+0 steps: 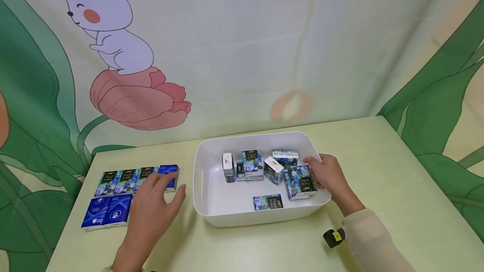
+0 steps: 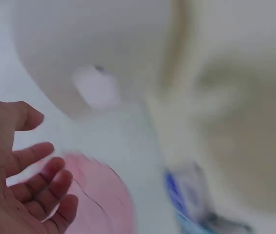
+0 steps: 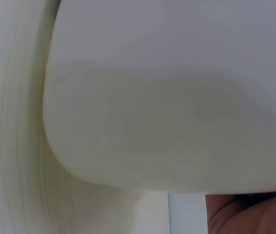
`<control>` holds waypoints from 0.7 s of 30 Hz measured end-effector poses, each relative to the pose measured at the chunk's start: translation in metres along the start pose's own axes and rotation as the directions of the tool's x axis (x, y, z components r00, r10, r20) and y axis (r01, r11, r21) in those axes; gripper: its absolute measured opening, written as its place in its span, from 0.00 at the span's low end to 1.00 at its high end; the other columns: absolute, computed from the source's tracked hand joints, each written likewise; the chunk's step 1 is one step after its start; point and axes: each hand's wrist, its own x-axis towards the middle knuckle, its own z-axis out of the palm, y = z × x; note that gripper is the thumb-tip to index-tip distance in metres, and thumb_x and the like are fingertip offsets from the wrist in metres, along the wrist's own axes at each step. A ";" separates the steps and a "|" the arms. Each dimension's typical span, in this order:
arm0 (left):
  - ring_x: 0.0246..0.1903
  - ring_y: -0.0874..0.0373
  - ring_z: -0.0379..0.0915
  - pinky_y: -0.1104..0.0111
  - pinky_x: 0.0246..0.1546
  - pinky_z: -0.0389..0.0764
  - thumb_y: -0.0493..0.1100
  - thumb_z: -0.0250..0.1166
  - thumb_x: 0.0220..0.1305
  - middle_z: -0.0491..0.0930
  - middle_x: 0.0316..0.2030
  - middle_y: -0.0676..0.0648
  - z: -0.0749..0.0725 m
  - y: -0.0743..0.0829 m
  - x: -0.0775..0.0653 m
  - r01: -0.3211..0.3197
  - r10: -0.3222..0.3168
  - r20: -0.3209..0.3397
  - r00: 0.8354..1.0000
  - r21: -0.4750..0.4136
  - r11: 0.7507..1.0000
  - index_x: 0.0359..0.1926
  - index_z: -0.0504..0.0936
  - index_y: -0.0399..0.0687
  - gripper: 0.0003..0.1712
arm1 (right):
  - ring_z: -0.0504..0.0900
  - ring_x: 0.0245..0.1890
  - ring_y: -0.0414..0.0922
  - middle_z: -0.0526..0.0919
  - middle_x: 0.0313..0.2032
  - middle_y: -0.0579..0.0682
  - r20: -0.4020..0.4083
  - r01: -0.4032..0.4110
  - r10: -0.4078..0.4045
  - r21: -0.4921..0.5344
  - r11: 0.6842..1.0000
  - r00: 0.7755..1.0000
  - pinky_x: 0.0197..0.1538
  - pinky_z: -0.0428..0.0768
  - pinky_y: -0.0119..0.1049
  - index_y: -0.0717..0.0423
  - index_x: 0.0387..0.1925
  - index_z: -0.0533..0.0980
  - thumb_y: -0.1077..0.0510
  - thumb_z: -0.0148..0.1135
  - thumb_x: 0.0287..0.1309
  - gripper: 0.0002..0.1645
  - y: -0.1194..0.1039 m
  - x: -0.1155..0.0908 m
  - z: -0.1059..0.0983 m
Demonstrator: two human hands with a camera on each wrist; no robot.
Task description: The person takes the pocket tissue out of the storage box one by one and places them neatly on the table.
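My left hand (image 1: pixel 151 209) hovers with spread, relaxed fingers over two rows of tissue packs at the left, hiding some of them. In the back row lie several floral packs (image 1: pixel 125 180) and a blue pack (image 1: pixel 172 177) close to the fingertips; blue packs (image 1: pixel 118 210) form the front row. The left wrist view shows the same hand (image 2: pixel 26 180) holding nothing. With my right hand (image 1: pixel 330 175) I grip the right end of a white plastic bin (image 1: pixel 261 220), thumb over its rim. Inside are several floral packs, including one lying near the front (image 1: pixel 268 202) and one standing upright (image 1: pixel 228 167).
A small black object with a yellow patch (image 1: pixel 334 237) is beside the right sleeve. Behind the pale wooden table (image 1: pixel 382 171) hangs a curtain (image 1: pixel 234 53) printed with a rabbit and leaves. The bin has a handle slot (image 1: pixel 201 183) at its left end.
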 end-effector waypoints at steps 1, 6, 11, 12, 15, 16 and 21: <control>0.37 0.46 0.78 0.52 0.33 0.81 0.47 0.73 0.58 0.80 0.39 0.41 0.000 0.010 0.005 -0.038 0.038 -0.003 0.999 -0.022 0.999 0.48 0.87 0.41 0.20 | 0.63 0.13 0.39 0.71 0.20 0.49 0.000 -0.001 0.001 -0.001 1.000 1.000 0.17 0.64 0.30 0.67 0.53 0.76 0.56 0.50 0.72 0.20 0.000 0.000 0.000; 0.35 0.54 0.78 0.63 0.30 0.78 0.47 0.73 0.59 0.81 0.38 0.48 0.006 0.055 0.025 -0.151 0.162 0.094 0.982 -0.108 0.983 0.49 0.87 0.46 0.18 | 0.63 0.13 0.39 0.71 0.20 0.49 0.003 0.005 -0.005 -0.009 1.000 1.000 0.17 0.65 0.31 0.67 0.53 0.76 0.56 0.49 0.73 0.20 0.000 0.000 0.000; 0.34 0.58 0.77 0.65 0.30 0.77 0.51 0.73 0.60 0.82 0.39 0.52 0.022 0.088 0.040 -0.133 0.181 0.299 0.937 -0.175 0.976 0.52 0.86 0.49 0.20 | 0.63 0.13 0.39 0.71 0.20 0.49 0.009 0.011 -0.010 -0.009 1.000 1.000 0.17 0.64 0.30 0.67 0.54 0.76 0.56 0.49 0.73 0.20 -0.001 0.000 0.001; 0.34 0.59 0.77 0.64 0.31 0.78 0.52 0.73 0.60 0.82 0.40 0.52 0.025 0.093 0.043 -0.137 0.194 0.340 0.920 -0.184 0.973 0.53 0.86 0.50 0.21 | 0.63 0.13 0.39 0.71 0.20 0.49 0.010 0.010 -0.010 -0.010 1.000 1.000 0.17 0.64 0.30 0.67 0.53 0.76 0.56 0.49 0.72 0.20 -0.001 0.000 0.001; 0.38 0.56 0.79 0.59 0.37 0.80 0.52 0.72 0.61 0.83 0.42 0.50 0.037 0.103 0.052 -0.166 0.251 0.461 0.851 -0.216 0.962 0.56 0.84 0.49 0.24 | 0.63 0.13 0.39 0.72 0.21 0.49 0.002 0.002 -0.002 -0.016 1.000 1.000 0.17 0.64 0.30 0.67 0.53 0.76 0.55 0.50 0.73 0.20 0.000 0.000 0.000; 0.40 0.55 0.80 0.58 0.39 0.80 0.52 0.72 0.61 0.83 0.42 0.49 0.041 0.106 0.054 -0.176 0.272 0.499 0.823 -0.231 0.957 0.58 0.83 0.49 0.25 | 0.63 0.13 0.39 0.72 0.21 0.49 -0.001 0.001 -0.001 -0.016 1.000 1.000 0.17 0.64 0.30 0.67 0.53 0.76 0.55 0.50 0.73 0.20 0.000 0.000 0.000; 0.46 0.53 0.79 0.58 0.46 0.80 0.49 0.72 0.62 0.82 0.49 0.46 0.063 0.113 0.059 -0.195 0.344 0.653 0.675 -0.292 0.936 0.63 0.79 0.48 0.29 | 0.63 0.13 0.39 0.72 0.21 0.50 -0.006 0.003 -0.003 -0.014 1.000 1.000 0.17 0.64 0.31 0.67 0.53 0.76 0.56 0.50 0.73 0.20 0.000 0.000 -0.001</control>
